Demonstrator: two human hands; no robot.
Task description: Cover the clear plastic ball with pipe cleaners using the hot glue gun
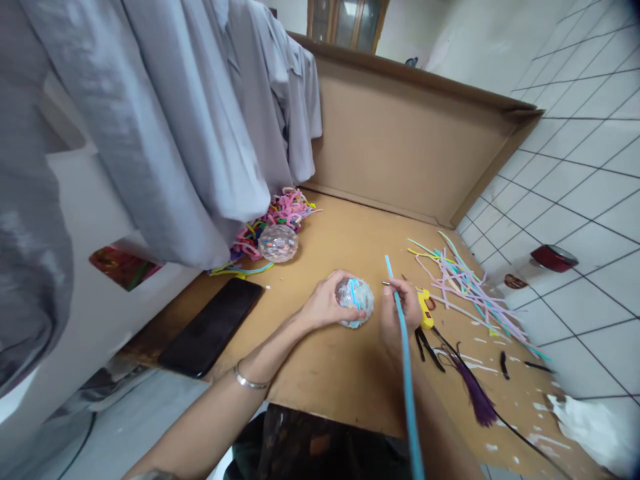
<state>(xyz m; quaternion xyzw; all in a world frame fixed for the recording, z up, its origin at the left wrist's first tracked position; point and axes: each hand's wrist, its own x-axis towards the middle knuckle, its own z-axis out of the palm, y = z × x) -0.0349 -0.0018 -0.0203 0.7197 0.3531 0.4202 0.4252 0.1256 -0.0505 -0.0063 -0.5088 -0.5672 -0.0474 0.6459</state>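
Note:
My left hand is closed around a clear faceted ball with light blue strips on its surface, held just above the table. To its right, my right hand pinches a long light blue pipe cleaner, which runs up past the fingers and down toward me. A small metallic tip shows by the right fingers; I cannot make out what it belongs to. Beside that hand lies a yellow glue gun with a black cord, partly hidden by the hand.
Another clear ball sits by a heap of colourful pipe cleaners. A black phone lies left. Loose pastel pipe cleaners, a purple tassel and white tissue are right. Grey cloth hangs left; a cardboard panel stands behind.

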